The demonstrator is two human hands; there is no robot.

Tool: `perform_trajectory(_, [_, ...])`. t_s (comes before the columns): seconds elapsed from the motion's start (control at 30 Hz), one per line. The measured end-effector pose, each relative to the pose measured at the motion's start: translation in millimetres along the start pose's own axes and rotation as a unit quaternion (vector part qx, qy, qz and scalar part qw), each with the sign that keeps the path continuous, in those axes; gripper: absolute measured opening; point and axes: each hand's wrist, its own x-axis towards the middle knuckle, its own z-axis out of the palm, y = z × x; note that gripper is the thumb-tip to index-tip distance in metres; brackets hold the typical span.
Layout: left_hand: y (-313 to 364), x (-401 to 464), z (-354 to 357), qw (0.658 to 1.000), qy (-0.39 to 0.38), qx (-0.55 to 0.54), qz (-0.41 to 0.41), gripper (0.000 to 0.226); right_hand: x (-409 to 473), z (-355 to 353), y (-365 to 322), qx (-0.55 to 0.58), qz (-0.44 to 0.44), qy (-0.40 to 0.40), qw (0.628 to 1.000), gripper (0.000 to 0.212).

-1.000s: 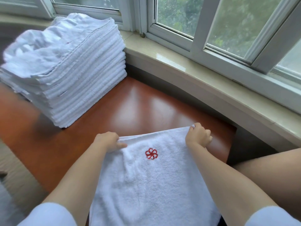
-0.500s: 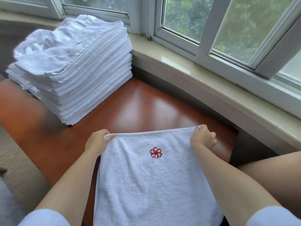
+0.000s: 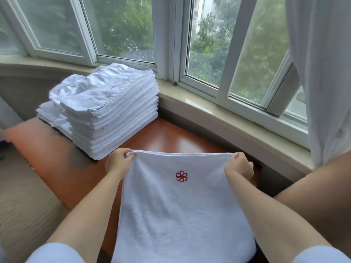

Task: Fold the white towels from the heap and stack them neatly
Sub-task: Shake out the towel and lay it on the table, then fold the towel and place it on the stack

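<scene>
Pinching the two far corners of a white towel, the left hand and the right hand each curl thumb and fingers round the stretched top edge, with the cloth draping toward the person and a red pinwheel emblem facing up near that edge. Item two: a tall stack of folded white towels, its topmost piece rumpled, standing on the reddish-brown wooden bench beside the stone window sill, well apart from the hands

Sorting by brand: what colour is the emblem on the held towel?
Red, a pinwheel-like emblem on the white towel, clearest in the head view.
</scene>
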Motion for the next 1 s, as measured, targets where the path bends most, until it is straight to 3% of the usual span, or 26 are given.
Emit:
perform_trajectory(0.13, [49.3, -5.5, -24.6, 0.988, 0.143, -0.042, 0.036, 0.021, -0.2, -43.9, -39.3, 0.105, -0.024, -0.016, 0.994, 0.026])
perform_trajectory(0.23, [84.4, -10.0, -54.3, 0.964, 0.251, -0.058, 0.072, 0.024, -5.3, -75.6, -77.9, 0.212, -0.076, 0.039, 0.973, 0.024])
perform_trajectory(0.3, [94.0, -12.2, -73.0, 0.954, 0.285, -0.06, 0.071, 0.026, -11.0, -90.4, -92.6, 0.25, -0.112, 0.063, 0.96, 0.023])
perform_trajectory(0.4, [93.0, -18.9, -86.2, 0.96, 0.27, -0.042, 0.069, 0.027, -22.4, -99.0, -93.7, 0.301, -0.133, 0.086, 0.94, 0.021])
perform_trajectory(0.5, [93.7, -32.9, -82.6, 0.95, 0.293, -0.092, 0.054, 0.027, -38.0, -95.7, -88.3, 0.38, -0.137, 0.104, 0.909, 0.02])
perform_trajectory(0.67, [93.5, -43.3, -71.2, 0.934, 0.321, -0.15, 0.044, 0.035, -41.4, -95.1, -82.8, 0.381, -0.115, 0.118, 0.91, 0.041])
perform_trajectory(0.83, [85.1, -30.6, -58.7, 0.936, 0.315, -0.147, 0.058, 0.025, -31.4, -85.3, -86.3, 0.402, -0.103, 0.15, 0.897, 0.027])
perform_trajectory(1.0, [69.8, -12.3, -30.9, 0.97, 0.166, -0.17, -0.057, 0.025, -19.5, -58.8, -80.0, 0.385, -0.013, 0.091, 0.918, 0.022])
